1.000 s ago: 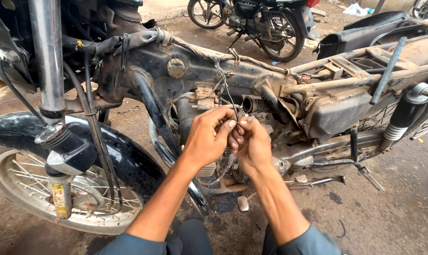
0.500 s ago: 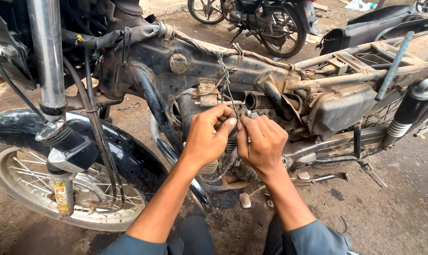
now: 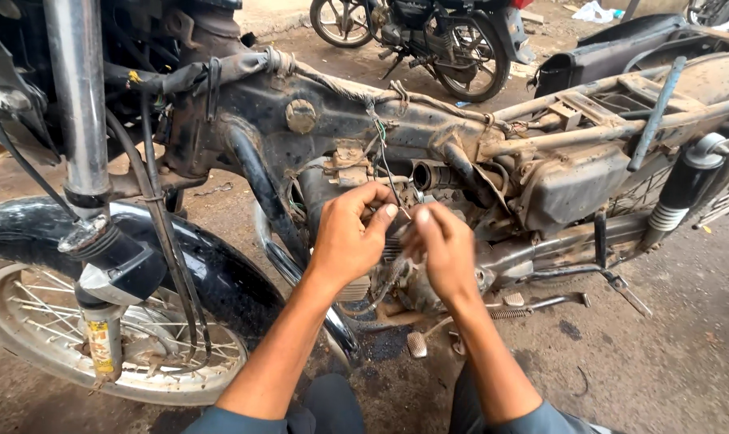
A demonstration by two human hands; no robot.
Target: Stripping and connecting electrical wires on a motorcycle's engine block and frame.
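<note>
Motorcycle: stripped to a bare frame, tank and seat off, grimy. It stood just beyond the fingertips of both hands. Judged heavy and rigid; not a thing to be shifted by hand.

Front wheel: spoked, under a black mudguard, well to the left of the left fingers, beside the chrome fork.

Engine: oily, directly behind and below both sets of fingers, partly hidden by them.

Rear shock: well off to the right of the right fingers.

Second motorcycle: parked far beyond the fingers, upright.

Left hand: forearm raised from lower left, wrist bent slightly, knuckles upward. Fingers were curled shut, thumb and forefinger pinched on the wire.

Right hand: forearm raised from lower right, back of hand to the camera, blurred. Fingers were bunched close to the left fingertips; whether they gripped the wire could not be told.

Footpeg: below both hands, near the ground.

Wire: thin, with a green strand, it hung from the frame above the fingers down to the left fingertips. Judged light, limp, easily kinked or snapped, probably greasy. Best taken near its free end in a fingertip pinch, without tugging against the harness.
</note>
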